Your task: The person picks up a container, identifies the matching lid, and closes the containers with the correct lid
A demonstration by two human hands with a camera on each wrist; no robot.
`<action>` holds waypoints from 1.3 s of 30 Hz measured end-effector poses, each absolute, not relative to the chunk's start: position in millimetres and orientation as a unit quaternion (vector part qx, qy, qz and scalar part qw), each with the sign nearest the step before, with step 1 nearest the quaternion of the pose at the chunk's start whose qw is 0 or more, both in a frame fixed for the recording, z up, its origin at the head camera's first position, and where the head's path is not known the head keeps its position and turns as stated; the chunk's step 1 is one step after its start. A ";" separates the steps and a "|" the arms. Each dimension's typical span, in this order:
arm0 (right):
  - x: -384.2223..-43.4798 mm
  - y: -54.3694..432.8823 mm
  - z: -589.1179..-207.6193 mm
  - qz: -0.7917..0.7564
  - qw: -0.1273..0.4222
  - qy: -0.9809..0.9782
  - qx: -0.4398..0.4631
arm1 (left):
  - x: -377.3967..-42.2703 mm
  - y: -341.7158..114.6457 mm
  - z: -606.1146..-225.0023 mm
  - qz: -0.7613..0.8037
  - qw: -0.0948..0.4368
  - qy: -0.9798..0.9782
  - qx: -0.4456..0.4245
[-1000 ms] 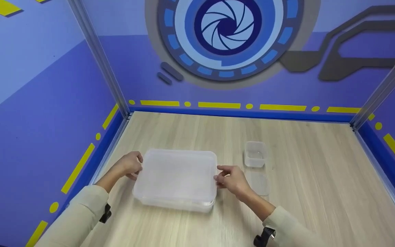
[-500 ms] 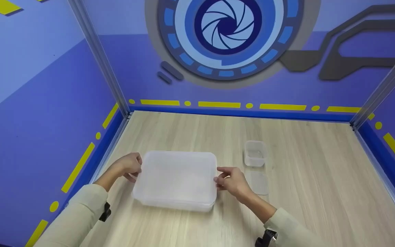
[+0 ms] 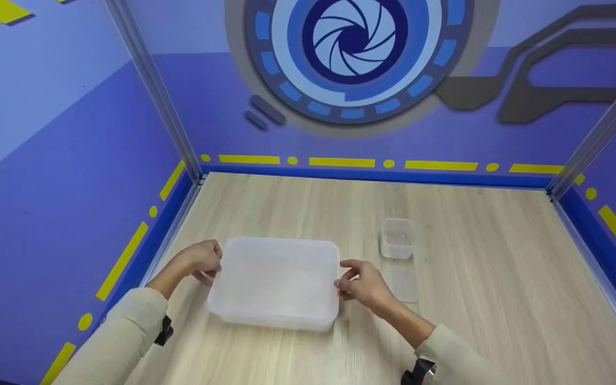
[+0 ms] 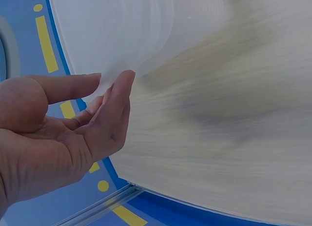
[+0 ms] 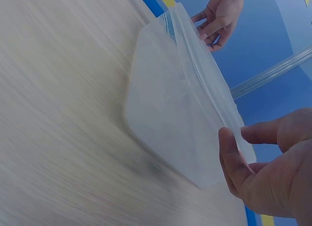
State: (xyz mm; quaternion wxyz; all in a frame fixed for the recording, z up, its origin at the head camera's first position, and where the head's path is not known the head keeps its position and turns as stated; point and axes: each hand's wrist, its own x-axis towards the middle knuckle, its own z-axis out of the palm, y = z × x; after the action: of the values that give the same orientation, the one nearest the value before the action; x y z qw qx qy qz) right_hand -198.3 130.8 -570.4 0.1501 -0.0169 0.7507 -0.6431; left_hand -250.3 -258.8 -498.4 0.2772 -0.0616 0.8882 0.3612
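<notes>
A large translucent rectangular plastic box (image 5: 156, 94) stands on the table. Its frosted lid (image 3: 278, 278) covers the top. At the left edge, my left hand (image 3: 205, 259) pinches the lid's rim between thumb and fingers. On the opposite edge, the thumb and fingers of my right hand (image 3: 364, 283) pinch the rim too. The right wrist view shows a thin line between lid and box along the near side; whether the lid is pressed down cannot be told. Nothing can be made out inside the box.
Right of the big box stands a small clear container (image 3: 397, 239) without a lid. A small flat lid (image 3: 403, 284) lies in front of it, close to my right hand. Blue panels (image 3: 313, 144) and metal posts (image 3: 166, 101) bound the wooden table (image 3: 490, 278).
The lid has shifted slightly toward me and now lines up with the box's front edge; the gap at the front right corner is gone. Both hands moved slightly with it.
</notes>
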 end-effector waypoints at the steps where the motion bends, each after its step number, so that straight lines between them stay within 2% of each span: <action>1: -198.4 130.9 -570.3 -0.642 0.150 0.751 -0.017 | -250.7 -258.4 -498.6 0.360 0.278 0.888 -0.063; 11: -197.1 131.4 -571.5 -0.632 0.158 0.758 -0.017 | -251.1 -259.5 -498.6 0.332 0.289 0.896 -0.051; 17: -195.7 130.3 -572.1 -0.639 0.165 0.751 -0.021 | -252.5 -260.2 -506.9 0.350 0.274 0.894 -0.052; 24: -196.5 125.5 -572.4 -0.630 0.148 0.762 -0.028 | -255.4 -258.7 -508.9 0.343 0.250 0.904 -0.051; 39: -206.2 127.3 -577.3 -0.638 0.169 0.750 -0.033 | -261.6 -260.2 -509.6 0.335 0.265 0.902 -0.053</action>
State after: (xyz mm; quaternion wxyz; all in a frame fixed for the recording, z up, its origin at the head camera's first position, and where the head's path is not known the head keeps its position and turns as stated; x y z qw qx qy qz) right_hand -206.2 127.3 -577.3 0.1695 -0.0329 0.7503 -0.6382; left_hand -261.6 -260.2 -509.6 0.2652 -0.0530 0.9024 0.3354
